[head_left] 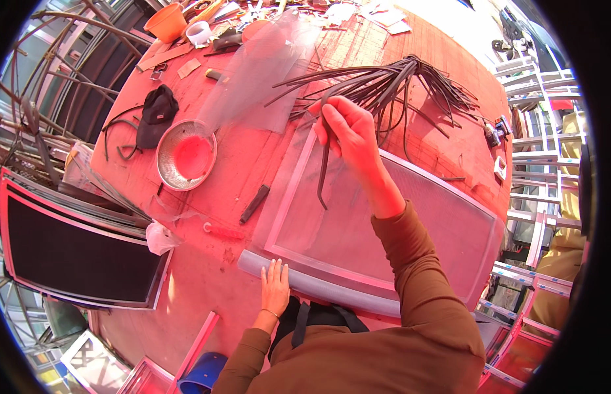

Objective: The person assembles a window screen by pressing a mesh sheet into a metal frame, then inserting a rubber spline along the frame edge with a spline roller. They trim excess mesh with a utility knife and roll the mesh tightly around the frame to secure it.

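Observation:
In my right hand [345, 128], raised over the table, a dark rubber strip [323, 180] is pinched and its end hangs down. Just beyond lies a bundle of similar dark strips [400, 73], tied at one end and fanned out. Beneath my right arm is a pale rectangular frame [290, 192] with grey mesh [338, 226] across it. My left hand [274, 289] rests with fingers stretched out on a roll of grey mesh [338, 284] along the table's near edge. My right sleeve hides part of the frame and the roll's right end.
A metal strainer bowl [162, 165], a black cap [158, 113], a dark bar [254, 203] and a red-handled tool [223, 231] lie left on the red table [246, 161]. An orange pot [166, 25] stands far left. Dark framed panels [76, 243] lean at left; a blue bucket [204, 374] sits below.

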The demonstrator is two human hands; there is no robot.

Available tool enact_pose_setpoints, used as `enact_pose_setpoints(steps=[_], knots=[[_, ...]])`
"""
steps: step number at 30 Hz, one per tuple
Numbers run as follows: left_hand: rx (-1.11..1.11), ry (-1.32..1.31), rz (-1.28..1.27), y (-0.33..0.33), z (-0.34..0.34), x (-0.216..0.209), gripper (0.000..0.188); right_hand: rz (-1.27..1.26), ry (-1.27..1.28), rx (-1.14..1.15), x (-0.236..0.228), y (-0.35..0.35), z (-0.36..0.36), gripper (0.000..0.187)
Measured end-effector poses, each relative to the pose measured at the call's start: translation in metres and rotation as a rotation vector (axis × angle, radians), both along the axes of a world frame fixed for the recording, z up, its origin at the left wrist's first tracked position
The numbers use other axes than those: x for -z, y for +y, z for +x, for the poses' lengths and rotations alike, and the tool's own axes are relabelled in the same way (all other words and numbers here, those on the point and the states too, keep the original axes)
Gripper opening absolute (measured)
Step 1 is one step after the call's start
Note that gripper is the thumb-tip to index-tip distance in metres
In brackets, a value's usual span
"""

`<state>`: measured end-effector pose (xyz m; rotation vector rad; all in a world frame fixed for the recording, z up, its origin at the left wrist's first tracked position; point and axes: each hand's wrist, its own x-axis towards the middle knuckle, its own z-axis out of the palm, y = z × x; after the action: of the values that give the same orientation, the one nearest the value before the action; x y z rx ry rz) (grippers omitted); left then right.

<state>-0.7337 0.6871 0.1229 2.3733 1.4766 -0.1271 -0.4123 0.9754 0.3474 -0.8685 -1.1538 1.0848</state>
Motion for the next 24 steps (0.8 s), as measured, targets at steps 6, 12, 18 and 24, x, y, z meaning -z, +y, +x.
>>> enact_pose_setpoints(steps=[6, 12, 18, 24], knots=[[-0.001, -0.106, -0.015, -0.001, -0.008, -0.005, 0.080, -0.533, -0.047, -0.117, 0.037, -0.059, -0.037, 0.025], [-0.096, -0.391, -0.015, 0.007, -0.031, 0.012, 0.070, -0.198, -0.083, -0.138, 0.021, -0.106, -0.115, 0.015], [-0.724, -1.372, -0.812, 0.070, -0.057, -0.002, 0.035, -0.076, -0.509, -0.627, 0.020, -0.214, -0.199, 0.016], [-0.348, -1.322, -0.952, 0.098, -0.108, -0.081, 0.059, -0.493, -0.602, 0.065, 0.052, -0.274, -0.178, 0.014]])
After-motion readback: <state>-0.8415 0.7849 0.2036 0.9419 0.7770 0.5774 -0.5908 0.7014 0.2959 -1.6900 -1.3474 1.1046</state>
